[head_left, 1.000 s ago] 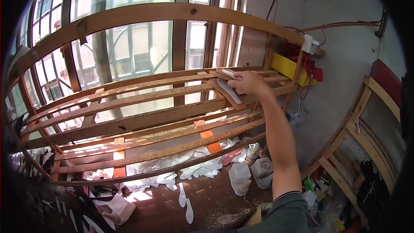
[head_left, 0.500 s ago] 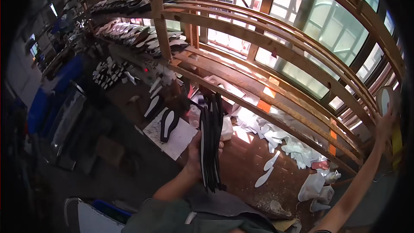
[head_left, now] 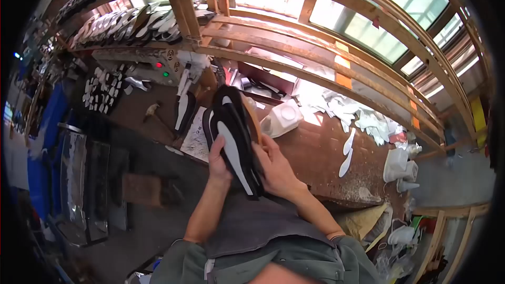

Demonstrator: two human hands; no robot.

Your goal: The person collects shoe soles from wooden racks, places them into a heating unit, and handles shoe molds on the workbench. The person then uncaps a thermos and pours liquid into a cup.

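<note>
Holding a stack of black insoles [head_left: 234, 139] in front of the body, the person seems to be at the step of sorting it and picking one piece out; this is my judgement from how the hands sit. The stack is near the middle of the view, above the bench [head_left: 321, 163], fanned out and tilted with its top end toward 12 o'clock. The left hand [head_left: 218, 160] grips the stack from 9 o'clock, fingers closed around its edge and thumb on the front piece, which has a long white mark. The right hand [head_left: 276, 165] holds it from 3 o'clock, fingers curled on the far side, the thumb at the lower edge. Both forearms come up from 6 o'clock and meet at the stack, elbows bent, close to the apron [head_left: 263, 226]. The next move probably needs one thumb to slide the front piece free while the other hand keeps the rest tight, so that nothing slips. At 1 o'clock a white jug [head_left: 281, 118] lies on the bench, and the wooden rack [head_left: 315, 68] runs from 11 to 3 o'clock behind it.
</note>
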